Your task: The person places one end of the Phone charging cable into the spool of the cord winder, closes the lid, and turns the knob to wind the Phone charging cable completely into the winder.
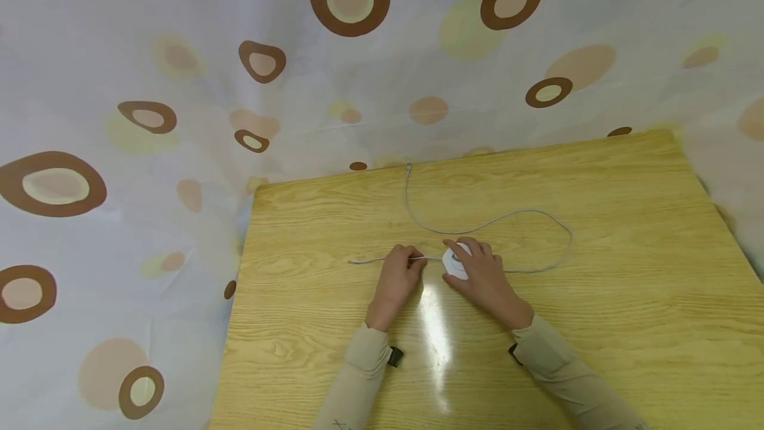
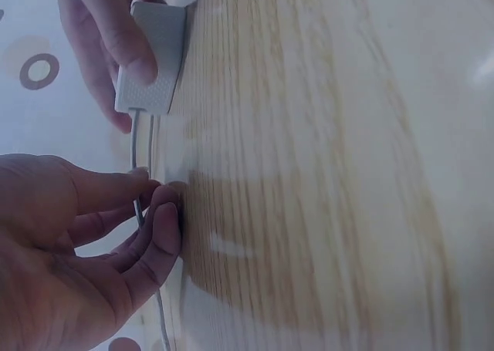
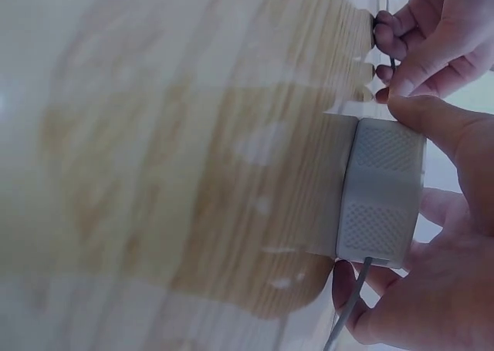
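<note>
Pale sheeting [image 1: 203, 78] printed with brown, peach and yellow rounds hangs behind the far and left edges of a yellowish wood-grain desk [image 1: 298, 337]. Near the middle of that desk sits a white six-sided case [image 3: 380, 193], apparently plastic; its faceted sides carry dimpled panels with smoother ones between. Thumb and spread fingers of the right hand [image 1: 485, 281] grasp it from either side, probably to steady it against any tug of the cord [image 1: 456, 233]. Just to its left, the left hand [image 1: 396, 277] pinches that thin grey-white cord between thumb and fingertips, seemingly to keep the short stretch beside the case straight. Beyond the pinch, the cord runs left to a slim tip [image 1: 357, 261]. On the case's right side it lies slack, sweeping through a wide bend and back to a small plug [image 1: 408, 168] at the far edge. Beige sleeves [image 1: 365, 354] reach in from the near side, over glossy wood catching a white streak of light.
</note>
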